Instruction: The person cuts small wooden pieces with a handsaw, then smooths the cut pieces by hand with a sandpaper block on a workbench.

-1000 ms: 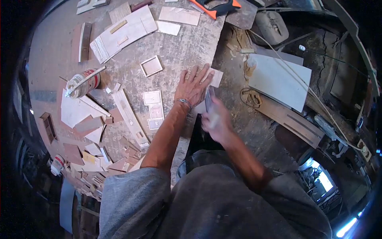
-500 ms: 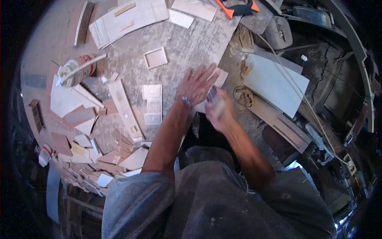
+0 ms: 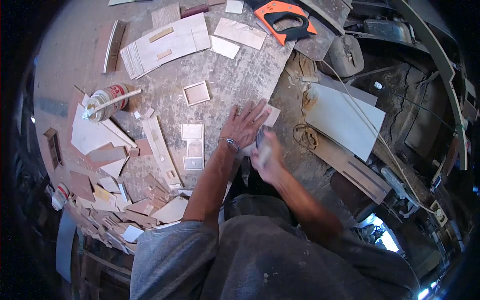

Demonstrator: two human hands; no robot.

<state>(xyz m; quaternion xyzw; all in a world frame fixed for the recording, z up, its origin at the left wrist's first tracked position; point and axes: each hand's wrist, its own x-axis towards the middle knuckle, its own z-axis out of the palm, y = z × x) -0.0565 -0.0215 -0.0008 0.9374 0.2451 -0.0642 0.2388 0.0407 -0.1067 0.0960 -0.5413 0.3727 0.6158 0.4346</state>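
Observation:
My left hand lies flat with its fingers stretched out. It presses on a thin pale wood piece at the table's edge, and a bracelet or watch circles its wrist. My right hand, smeared by motion, is closed round a small block with a dark face, held against the wood piece's edge beside the left hand. The block's exact kind is too blurred to make out. Left of my hands lie a small framed wood panel and a joined set of little frames.
The worn table carries an orange-and-black handsaw, a glue jar with a stick across it, a long wood strip and heaped offcuts. Beyond its right edge are a white board and a cord.
My right hand and block have shifted slightly along the wood piece's edge. The left hand stays on the wood. The view has tilted, bringing the whole handsaw into sight.

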